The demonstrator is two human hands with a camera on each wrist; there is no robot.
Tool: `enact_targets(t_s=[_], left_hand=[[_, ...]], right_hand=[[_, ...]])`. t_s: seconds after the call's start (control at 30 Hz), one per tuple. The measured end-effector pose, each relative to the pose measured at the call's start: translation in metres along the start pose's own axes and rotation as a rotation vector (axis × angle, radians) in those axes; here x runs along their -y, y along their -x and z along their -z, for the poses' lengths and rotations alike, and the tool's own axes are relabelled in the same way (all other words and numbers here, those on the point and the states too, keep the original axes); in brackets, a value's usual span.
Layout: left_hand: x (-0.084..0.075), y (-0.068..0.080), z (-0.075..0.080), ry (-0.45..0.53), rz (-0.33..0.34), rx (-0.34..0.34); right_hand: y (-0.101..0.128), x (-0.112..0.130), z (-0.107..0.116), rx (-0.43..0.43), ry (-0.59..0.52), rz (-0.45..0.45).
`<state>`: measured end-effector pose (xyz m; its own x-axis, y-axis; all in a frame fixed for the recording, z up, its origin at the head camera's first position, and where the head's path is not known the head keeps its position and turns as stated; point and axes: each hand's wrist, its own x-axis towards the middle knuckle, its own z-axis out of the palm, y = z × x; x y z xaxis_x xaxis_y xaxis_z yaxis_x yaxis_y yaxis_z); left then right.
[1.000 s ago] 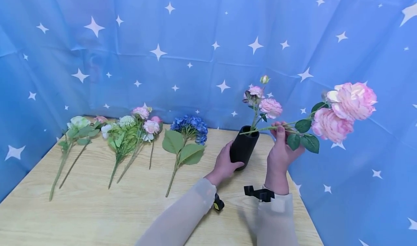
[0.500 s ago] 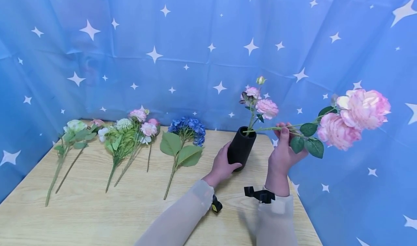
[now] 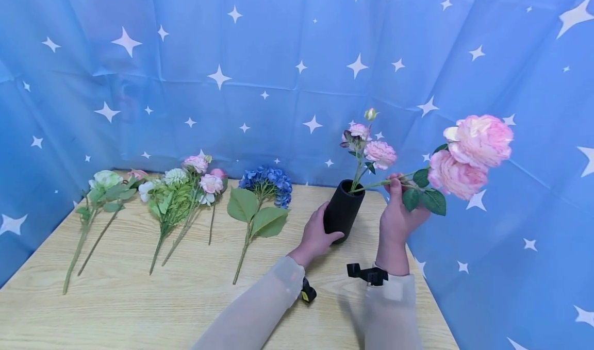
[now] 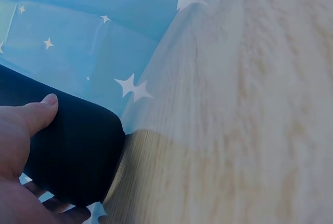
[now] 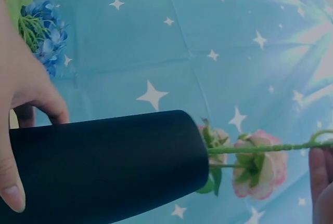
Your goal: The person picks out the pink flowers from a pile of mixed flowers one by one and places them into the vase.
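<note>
A black vase stands on the right part of the table, and my left hand grips its lower side, thumb and fingers around it. In the left wrist view the thumb lies along the vase. A stem with smaller pink flowers and a bud rises from the vase mouth. My right hand pinches the green stem of a large pink peony spray, which leans to the right. Its lower end enters the vase mouth; the right wrist view shows that stem running in at the rim.
Left of the vase lies a blue hydrangea with broad leaves. Several more stems, among them a pale green bunch and a white flower, lie farther left on the wooden table. A blue star-patterned curtain hangs behind and to the right.
My right hand has shifted slightly left, bringing the peony stem's end from across the vase rim into the mouth. The blooms moved left and up. My left hand stays on the vase.
</note>
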<state>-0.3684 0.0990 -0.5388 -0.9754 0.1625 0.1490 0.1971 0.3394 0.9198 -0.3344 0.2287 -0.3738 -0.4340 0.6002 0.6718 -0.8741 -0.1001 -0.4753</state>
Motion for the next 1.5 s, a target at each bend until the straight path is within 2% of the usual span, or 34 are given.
enact_targets(t_s=[0.17,0.4,0.63,0.93,1.17,1.5], left_hand=[[0.0,0.0,0.001,-0.002,-0.007,-0.004],[0.0,0.001,0.0,-0.01,-0.009,-0.007],[0.001,0.001,-0.001,-0.006,-0.017,-0.012],[0.002,-0.001,-0.001,-0.018,-0.03,-0.02],[0.001,-0.001,0.0,-0.017,-0.039,-0.022],[0.0,-0.001,0.0,-0.038,-0.033,-0.015]], right_hand=[[0.001,-0.01,0.001,0.038,0.012,-0.027],[0.002,-0.02,0.003,0.077,0.114,-0.007],[0.006,-0.032,0.009,0.117,0.384,-0.027],[0.012,-0.043,0.014,0.194,0.594,-0.071],[0.016,-0.049,0.017,0.278,0.817,-0.041],[0.018,-0.049,0.014,0.343,1.016,0.073]])
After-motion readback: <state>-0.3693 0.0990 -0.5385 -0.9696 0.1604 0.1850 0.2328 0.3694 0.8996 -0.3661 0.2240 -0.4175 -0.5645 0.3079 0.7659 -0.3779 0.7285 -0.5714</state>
